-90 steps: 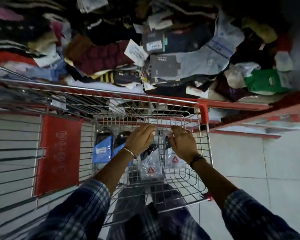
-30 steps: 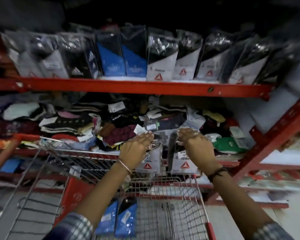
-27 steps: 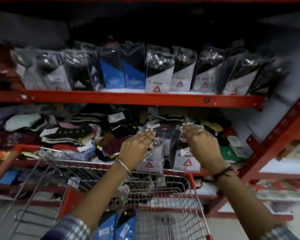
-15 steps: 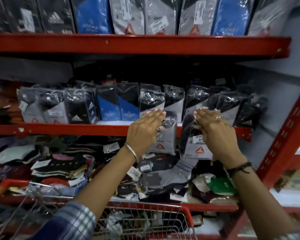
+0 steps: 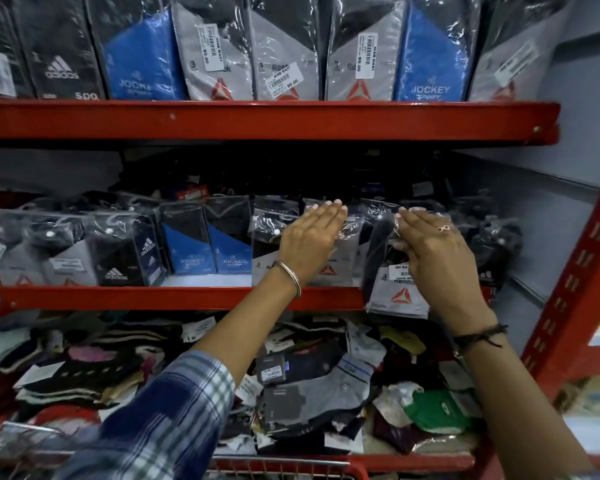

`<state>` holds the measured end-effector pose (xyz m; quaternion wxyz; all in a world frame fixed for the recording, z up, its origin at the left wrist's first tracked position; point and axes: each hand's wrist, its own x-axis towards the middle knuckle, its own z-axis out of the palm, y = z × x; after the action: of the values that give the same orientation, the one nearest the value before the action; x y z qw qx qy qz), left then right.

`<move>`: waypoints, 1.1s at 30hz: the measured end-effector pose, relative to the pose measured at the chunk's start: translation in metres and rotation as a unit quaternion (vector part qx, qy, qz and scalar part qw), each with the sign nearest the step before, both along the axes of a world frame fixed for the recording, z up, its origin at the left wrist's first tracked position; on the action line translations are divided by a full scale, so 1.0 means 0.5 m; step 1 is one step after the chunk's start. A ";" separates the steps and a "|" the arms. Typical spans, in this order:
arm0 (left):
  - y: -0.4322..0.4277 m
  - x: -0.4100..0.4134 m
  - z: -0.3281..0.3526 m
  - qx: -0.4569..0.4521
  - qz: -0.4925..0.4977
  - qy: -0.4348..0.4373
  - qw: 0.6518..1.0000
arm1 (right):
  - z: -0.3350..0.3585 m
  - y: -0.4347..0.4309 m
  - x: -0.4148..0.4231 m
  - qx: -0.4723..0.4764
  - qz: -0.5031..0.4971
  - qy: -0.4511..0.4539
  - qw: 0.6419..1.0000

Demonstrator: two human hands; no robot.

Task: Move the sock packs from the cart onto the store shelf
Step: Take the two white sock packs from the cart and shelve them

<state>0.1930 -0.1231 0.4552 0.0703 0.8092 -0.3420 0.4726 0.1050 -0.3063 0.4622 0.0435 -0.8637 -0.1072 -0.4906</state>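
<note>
Both hands up at the middle shelf (image 5: 174, 297), palms facing away from me.

Left hand (image 5: 309, 242): fingers nearly straight and laid together over the top of a sock pack (image 5: 340, 268). The thumb is hidden behind the pack, so I cannot tell how firm the hold is; the hand is on the pack, not apart from it. This pack stands upright with its lower edge at the shelf board, just right of two blue-and-black packs (image 5: 208, 242). Grey lower panel with a red triangle mark shows beside my wrist. Metal bangle (image 5: 290, 277) on that wrist.

Right hand (image 5: 433, 252): fingers curled lightly over the top of a second sock pack (image 5: 397, 294), pinching its clear wrapper. This pack hangs lower than the first; its bottom edge overlaps the front lip of the red shelf, so it is not set down on the board. Ring on one finger, dark thread band (image 5: 478, 336) at the wrist.

More packs stand in a row left and right of my hands on the same shelf. The upper shelf (image 5: 257, 119) carries a full row of larger packs. The lower shelf holds a loose heap of socks (image 5: 312, 386). The cart rim (image 5: 284, 465) shows at the bottom edge of the view, near my plaid sleeve (image 5: 167, 420).
</note>
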 end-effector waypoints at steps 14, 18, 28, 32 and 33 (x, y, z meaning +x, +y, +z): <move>-0.007 0.043 -0.049 0.009 0.029 0.093 0.995 | -0.065 -0.013 0.152 0.001 0.036 -0.068 0.997; -0.007 0.047 -0.049 0.012 0.029 0.091 0.995 | -0.074 -0.013 0.175 0.010 0.039 -0.059 0.997; 0.007 0.012 -0.083 0.008 0.047 0.050 0.998 | -0.083 0.041 0.114 0.016 0.001 0.051 0.999; 0.058 -0.043 -0.155 -0.050 -0.025 0.046 0.997 | -0.132 0.109 0.034 0.038 0.055 0.084 0.994; 0.073 -0.061 -0.175 -0.061 -0.033 0.051 0.996 | -0.150 0.126 0.019 0.042 0.069 0.105 0.991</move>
<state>0.1626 -0.0864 0.3676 0.1528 0.8145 -0.3351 0.4482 0.1148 -0.2435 0.3873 0.1243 -0.8983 -0.1409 -0.3973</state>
